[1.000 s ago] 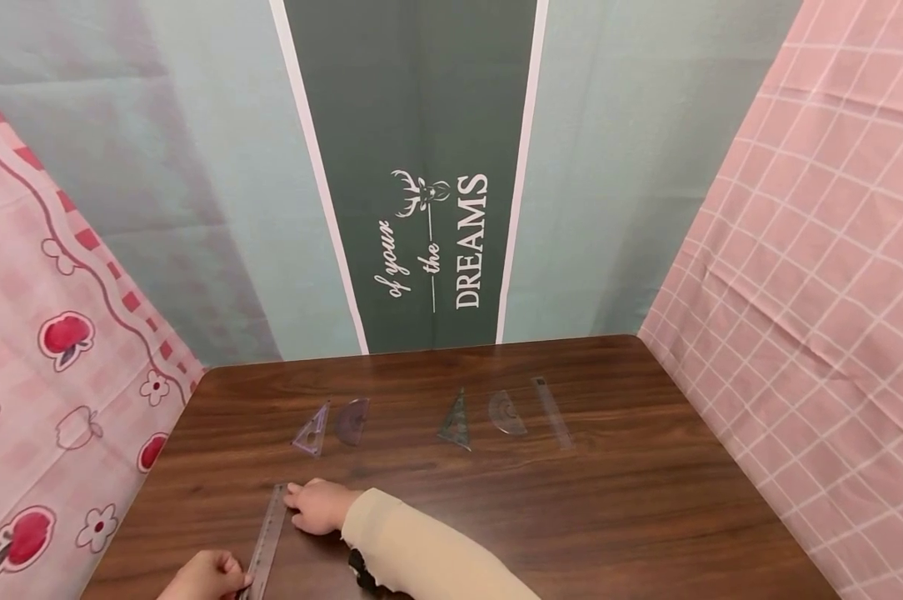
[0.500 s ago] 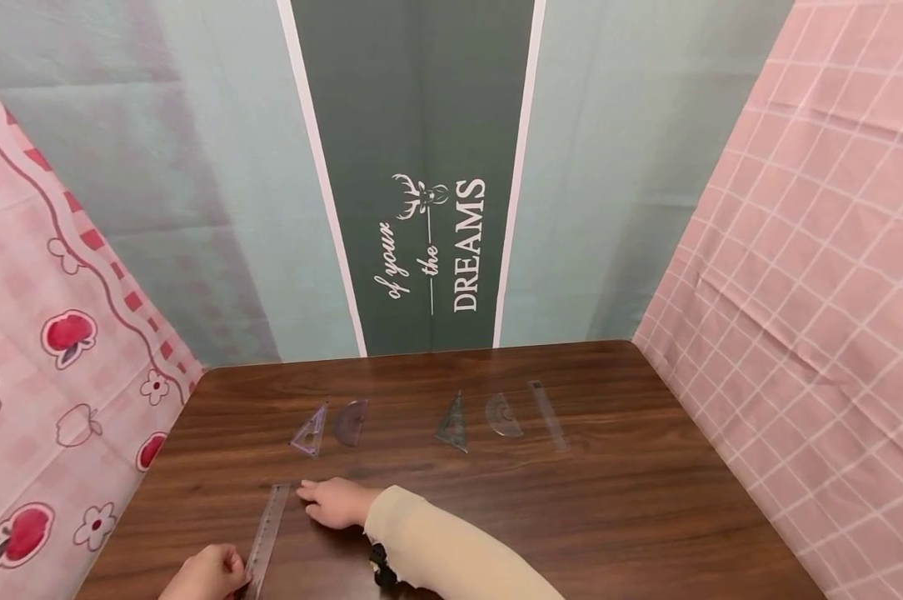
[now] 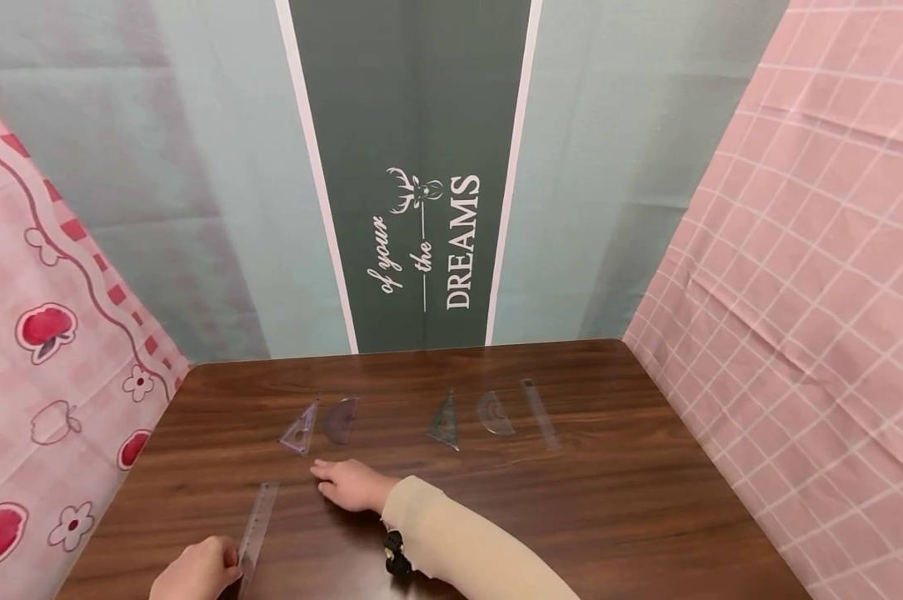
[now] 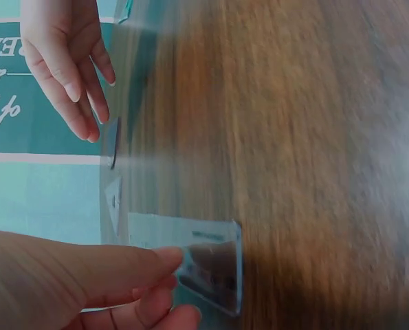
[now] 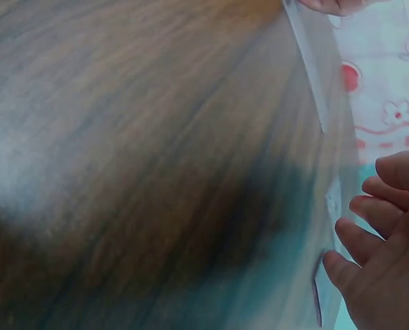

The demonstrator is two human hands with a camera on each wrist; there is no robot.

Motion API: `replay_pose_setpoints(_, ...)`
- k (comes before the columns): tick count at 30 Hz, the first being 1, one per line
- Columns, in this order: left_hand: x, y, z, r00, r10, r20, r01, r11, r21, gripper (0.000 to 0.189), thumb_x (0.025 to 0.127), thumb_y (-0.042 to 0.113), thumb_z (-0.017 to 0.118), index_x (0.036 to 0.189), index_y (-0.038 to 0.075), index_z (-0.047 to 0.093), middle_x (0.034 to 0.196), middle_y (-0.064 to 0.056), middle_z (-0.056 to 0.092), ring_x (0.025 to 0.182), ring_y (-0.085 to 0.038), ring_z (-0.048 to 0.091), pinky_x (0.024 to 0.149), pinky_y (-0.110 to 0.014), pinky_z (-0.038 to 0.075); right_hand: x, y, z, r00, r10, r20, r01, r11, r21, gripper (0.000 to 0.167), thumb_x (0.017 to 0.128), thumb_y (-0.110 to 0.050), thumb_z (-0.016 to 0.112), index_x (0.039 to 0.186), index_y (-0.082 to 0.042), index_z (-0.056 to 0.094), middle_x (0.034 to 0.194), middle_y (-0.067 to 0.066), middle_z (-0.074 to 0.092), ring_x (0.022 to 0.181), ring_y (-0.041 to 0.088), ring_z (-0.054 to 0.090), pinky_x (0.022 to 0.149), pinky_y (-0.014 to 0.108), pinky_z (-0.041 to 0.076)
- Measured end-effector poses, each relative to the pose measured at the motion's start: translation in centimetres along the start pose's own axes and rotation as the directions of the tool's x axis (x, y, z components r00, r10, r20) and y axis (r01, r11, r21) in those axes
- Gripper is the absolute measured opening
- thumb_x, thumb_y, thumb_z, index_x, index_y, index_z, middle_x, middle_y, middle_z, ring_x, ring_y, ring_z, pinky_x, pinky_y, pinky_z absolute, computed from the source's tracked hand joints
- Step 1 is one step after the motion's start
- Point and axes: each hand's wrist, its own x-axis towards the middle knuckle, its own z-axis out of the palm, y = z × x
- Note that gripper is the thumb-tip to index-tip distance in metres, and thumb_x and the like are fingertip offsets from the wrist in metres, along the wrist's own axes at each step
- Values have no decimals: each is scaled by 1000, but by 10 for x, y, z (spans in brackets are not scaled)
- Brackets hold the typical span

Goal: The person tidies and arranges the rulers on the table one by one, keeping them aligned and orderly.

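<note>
my head view is evenly lit and mostly sharp, with a faint sheen on the brown table (image 3: 609, 492). both wrist views blur its grain. in the left one, white glare washes the right side and my clear ruler (image 4: 190, 230) shows a pale edge; soft darkness clouds the right one.

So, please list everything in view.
Table: 1, brown, centre
Rulers: 2, clear, front left, back right
Set squares: 2, purplish and greenish, back left, back centre
Protractors: 2, purplish and clear, beside set squares
Backdrop: 1, green and blue, behind table
Apple-print cloth: 1, pink, left
Checked cloth: 1, pink, right
Left hand: 1, bare, holding front ruler
Right hand: 1, bare, right of that
Sleeve: 1, cream, right arm
Wrist attachment: 1, black, right wrist
</note>
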Motion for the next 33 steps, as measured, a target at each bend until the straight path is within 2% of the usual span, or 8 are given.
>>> replay_pose_setpoints(5,3,8,-9,999,1,-42,0,1000,19,20,82,19,68,69,15,53,65,-3,56,59,-18,51,49,-41,41,0,5,-10,999,20,-48,-18,999,47,38,97,-14,47,132,-2,52,138,10,47,125,16,44,100,17,33)
replay_pose_setpoints(10,8,18,-13,998,-5,-66,5,1000,-3,12,84,22,64,81,10,61,72,-3,61,63,-21,58,51,-46,44,-2,13,-16,998,51,-43,-47,996,78,38,97,-13,47,133,-1,50,139,11,46,127,18,42,101,18,32)
replay_pose_setpoints(13,11,23,-15,996,-2,-84,1,1000,-13,17,84,24,64,88,7,64,76,-5,64,66,-24,61,53,-48,46,-3,18,-19,997,64,-44,-59,994,89,38,97,-13,47,133,-1,50,139,12,45,128,18,41,102,19,32)
replay_pose_setpoints(17,14,28,-16,990,22,-138,-24,1000,-15,21,84,24,64,92,5,66,80,-7,66,70,-27,63,56,-48,48,-6,25,-20,997,66,-50,-62,995,77,38,98,-14,46,133,-1,50,139,12,45,128,18,41,102,20,32)
replay_pose_setpoints(21,15,33,-15,985,48,-168,-51,999,-9,29,85,26,64,100,2,67,90,-13,67,82,-34,64,64,-52,49,-9,31,-18,996,74,-52,-70,995,68,39,97,-15,47,133,0,49,139,12,45,129,18,40,103,22,31)
replay_pose_setpoints(26,17,39,-12,979,90,-182,-89,996,15,39,87,29,63,108,-3,66,109,-24,62,101,-43,58,77,-57,46,-13,37,-18,995,86,-51,-84,996,39,40,97,-16,47,134,0,48,141,13,43,131,20,37,105,24,29)
replay_pose_setpoints(30,19,43,-9,967,130,-217,-126,992,33,42,88,30,62,112,-4,63,117,-28,57,106,-45,55,81,-58,45,-17,41,-19,995,90,-49,-90,996,3,41,97,-17,48,135,-1,47,141,12,42,132,22,36,106,27,30)
replay_pose_setpoints(33,19,45,-7,964,133,-232,-129,991,33,44,88,32,62,115,-3,63,122,-29,53,105,-46,55,79,-59,45,-20,43,-19,994,83,-71,-86,996,-33,41,97,-18,49,135,-3,49,141,10,44,131,22,38,105,26,30)
